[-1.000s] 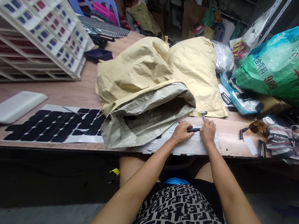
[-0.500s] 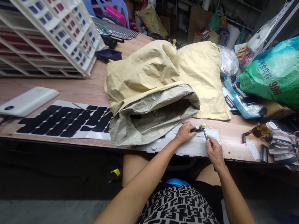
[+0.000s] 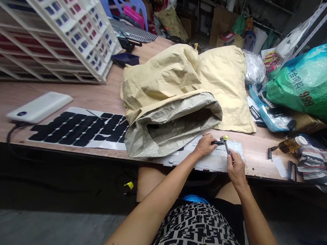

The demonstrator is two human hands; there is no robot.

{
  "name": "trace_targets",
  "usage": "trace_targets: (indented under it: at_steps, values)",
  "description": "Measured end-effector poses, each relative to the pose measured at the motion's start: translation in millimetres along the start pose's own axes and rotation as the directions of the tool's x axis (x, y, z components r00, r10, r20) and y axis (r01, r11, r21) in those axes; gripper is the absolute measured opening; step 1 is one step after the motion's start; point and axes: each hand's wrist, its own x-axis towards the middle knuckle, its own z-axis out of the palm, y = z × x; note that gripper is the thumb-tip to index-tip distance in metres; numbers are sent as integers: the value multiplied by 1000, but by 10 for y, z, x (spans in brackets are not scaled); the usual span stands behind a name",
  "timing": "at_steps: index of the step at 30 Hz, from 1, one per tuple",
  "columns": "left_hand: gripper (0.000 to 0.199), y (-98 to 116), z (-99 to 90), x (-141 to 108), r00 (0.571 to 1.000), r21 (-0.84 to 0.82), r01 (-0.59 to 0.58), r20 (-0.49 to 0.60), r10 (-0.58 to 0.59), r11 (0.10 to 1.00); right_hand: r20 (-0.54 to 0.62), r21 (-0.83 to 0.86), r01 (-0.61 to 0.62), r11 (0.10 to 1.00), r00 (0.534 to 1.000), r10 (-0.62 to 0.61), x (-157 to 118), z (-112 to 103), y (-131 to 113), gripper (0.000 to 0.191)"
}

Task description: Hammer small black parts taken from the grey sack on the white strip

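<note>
My left hand (image 3: 206,145) is closed, its fingertips pinching a small dark strip-like piece (image 3: 218,142) over the work board. In my right hand (image 3: 236,166) is a small hammer (image 3: 227,145), gripped by its metallic handle. The hammer's yellowish head is up beside the far end of the dark piece; whether they touch I cannot tell. Beneath both hands lies a pale, flat board (image 3: 205,162) at the table's front edge. Left of my left hand, a yellow woven sack (image 3: 161,75) has its grey-lined mouth facing me.
A white plastic crate (image 3: 74,30) stands at the left, behind a white power bank (image 3: 40,106) with a cable and a sheet of black shapes (image 3: 77,128). On the right are a green plastic bag (image 3: 303,82), a brown bottle (image 3: 290,144) and striped cloth (image 3: 314,163).
The whole view has shifted slightly, so the table things appear further right. The dark piece lies more level in my left hand. My right hand keeps its hold on the hammer.
</note>
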Motion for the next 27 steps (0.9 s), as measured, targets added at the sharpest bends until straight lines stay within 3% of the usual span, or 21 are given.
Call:
trace_targets:
  at_steps: [6,11,16,20,23,27]
  values:
    - [15,-2,2,20,1000,1,14,2,-14,1000,89,-33,33,999,996,-30,-12,65,3,34]
    - [17,-29,21,17,1000,-13,25,-13,-25,1000,-9,-200,-41,979,999,40,436,133,233,36]
    - [16,-32,29,36,1000,2,25,-16,-25,1000,-55,-480,-184,858,982,180,940,326,425,36]
    - [15,66,-65,16,999,-66,-7,-33,5,998,-67,-648,-160,745,986,154,988,461,433,33]
    - [21,192,-204,-278,992,-151,-120,-66,111,981,-47,-697,-137,704,988,146,949,480,402,32]
    - [28,223,-303,-1122,925,-106,-377,10,380,920,-48,-724,-134,677,988,144,946,474,367,32]
